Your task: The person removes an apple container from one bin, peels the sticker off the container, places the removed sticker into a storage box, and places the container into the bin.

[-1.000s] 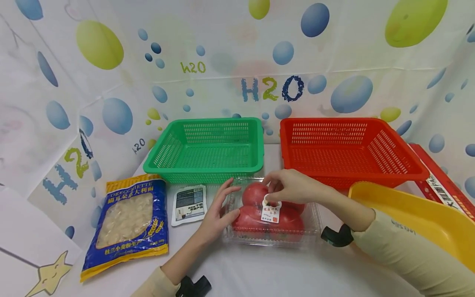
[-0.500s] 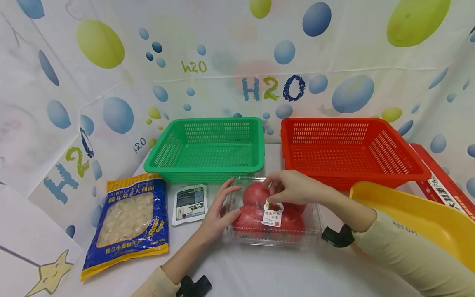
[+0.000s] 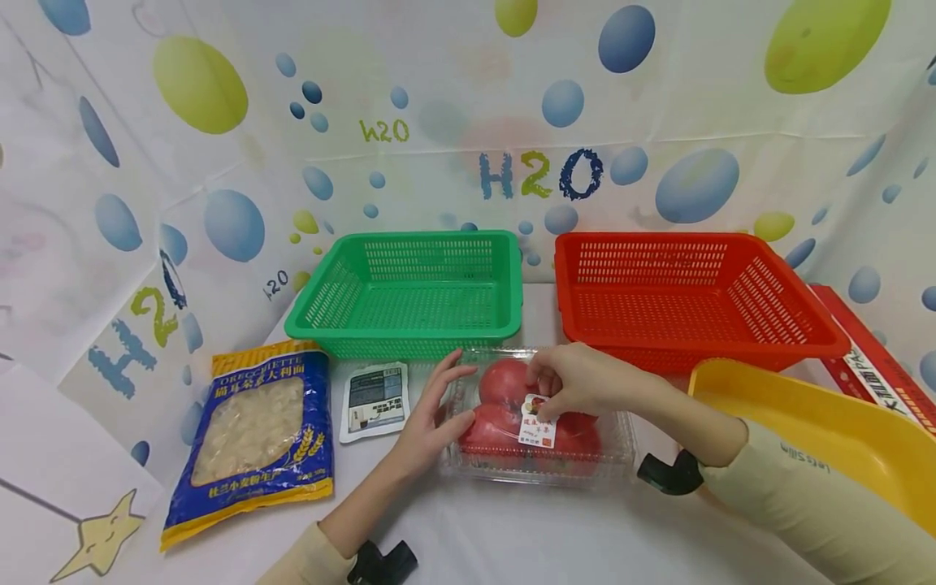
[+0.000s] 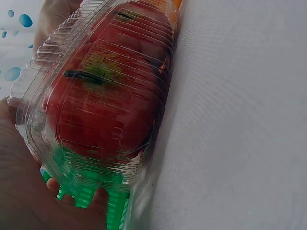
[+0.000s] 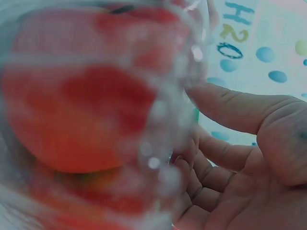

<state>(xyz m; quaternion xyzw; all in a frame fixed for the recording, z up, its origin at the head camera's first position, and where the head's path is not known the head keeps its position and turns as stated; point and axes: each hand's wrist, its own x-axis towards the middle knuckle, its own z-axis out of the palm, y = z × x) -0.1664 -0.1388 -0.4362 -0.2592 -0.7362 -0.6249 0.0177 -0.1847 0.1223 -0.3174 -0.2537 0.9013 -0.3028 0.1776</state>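
A clear plastic clamshell box (image 3: 614, 443) with several red apples (image 3: 504, 382) inside stands on the white cloth. On its lid lies a small white paper label (image 3: 537, 431) with red print and a fruit picture. My left hand (image 3: 431, 422) rests at the box's left end, thumb on the lid, fingers spread along the side. My right hand (image 3: 585, 378) is over the lid, its thumb touching the label's right part and its other fingers bent above it. In the left wrist view the apples (image 4: 110, 110) show through the ribbed plastic; the right wrist view is blurred around the box.
Behind the box stand a green basket (image 3: 431, 333) and a red basket (image 3: 695, 345). A yellow tray (image 3: 819, 439) is at the right, by a red-and-white box (image 3: 870, 357). To the left lie a white pouch (image 3: 374, 402) and a blue-and-yellow pasta bag (image 3: 249, 435).
My right thumb has gone from the label's top edge to its right part, and the hand has shifted slightly right. The label's fruit picture now shows. My left hand has stayed put.
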